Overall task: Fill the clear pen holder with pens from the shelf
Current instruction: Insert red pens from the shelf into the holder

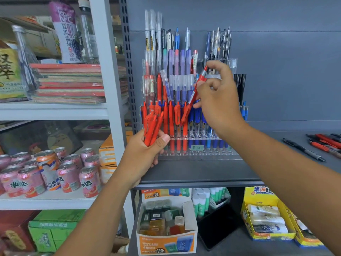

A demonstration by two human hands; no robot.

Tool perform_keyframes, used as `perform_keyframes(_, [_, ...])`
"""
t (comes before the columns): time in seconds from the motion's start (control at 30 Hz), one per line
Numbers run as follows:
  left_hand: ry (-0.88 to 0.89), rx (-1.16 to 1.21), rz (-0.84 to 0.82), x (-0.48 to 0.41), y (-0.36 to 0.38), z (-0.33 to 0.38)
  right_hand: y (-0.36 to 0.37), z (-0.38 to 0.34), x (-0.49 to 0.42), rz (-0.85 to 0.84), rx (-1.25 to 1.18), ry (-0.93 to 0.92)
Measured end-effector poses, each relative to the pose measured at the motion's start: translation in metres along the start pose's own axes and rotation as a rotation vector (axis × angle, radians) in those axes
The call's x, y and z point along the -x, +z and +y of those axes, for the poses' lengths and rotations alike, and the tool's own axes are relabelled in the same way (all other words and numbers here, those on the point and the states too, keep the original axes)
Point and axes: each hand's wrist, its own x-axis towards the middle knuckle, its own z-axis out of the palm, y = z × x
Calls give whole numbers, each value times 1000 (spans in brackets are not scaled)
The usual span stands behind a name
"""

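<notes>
Bundle of red pens [153, 126] sits in the left hand [144, 156], its fingers [162, 140] curled round them, just in front of the clear pen holder [199, 153] on the dark shelf [203, 174]. Above it, the right hand [219, 100] pinches a single red pen [192, 97] between thumb and fingertips, tilted, tip down among the reds in the low rows. Rear tiers look full; the frontmost sockets stand empty. Judging by the bundle and the loose pens [321, 145] lying at right, much filling remains.
</notes>
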Motion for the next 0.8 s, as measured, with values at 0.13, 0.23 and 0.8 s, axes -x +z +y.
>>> perform_keyframes(0.13, [7, 8, -1, 0, 0, -1, -4, 5, -2, -32, 117, -68])
perform_keyframes(0.23, [6, 3, 0, 0, 0, -2, -7, 8, -2, -66, 171, -57])
perform_keyframes(0.8, [-7, 14, 5, 1, 0, 0, -4, 24, 7, -112, 375, -104])
